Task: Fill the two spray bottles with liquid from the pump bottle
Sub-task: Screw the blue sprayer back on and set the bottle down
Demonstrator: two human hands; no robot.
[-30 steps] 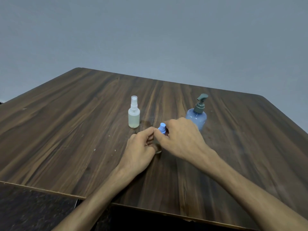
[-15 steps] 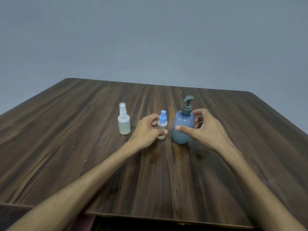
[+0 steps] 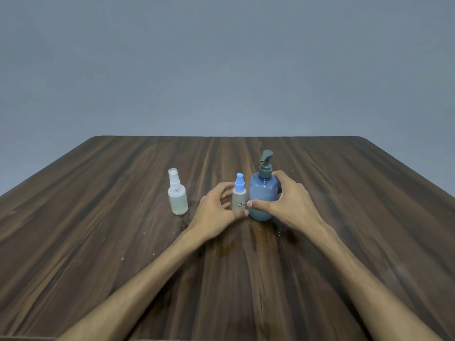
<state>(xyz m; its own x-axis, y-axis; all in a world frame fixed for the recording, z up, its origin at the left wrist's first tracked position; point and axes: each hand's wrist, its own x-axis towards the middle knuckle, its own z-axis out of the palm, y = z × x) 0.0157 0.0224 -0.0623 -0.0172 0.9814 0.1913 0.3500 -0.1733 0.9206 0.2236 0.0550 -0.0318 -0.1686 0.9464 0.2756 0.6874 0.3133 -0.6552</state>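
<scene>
Pump bottle is grasped by right hand; left hand fingers curl around small blue-capped spray bottle on bench.

Soft, dim, even light falls on the table, with faint shadows beneath the forearms, slight blur throughout, and wide-angle bending toward the edges.
</scene>
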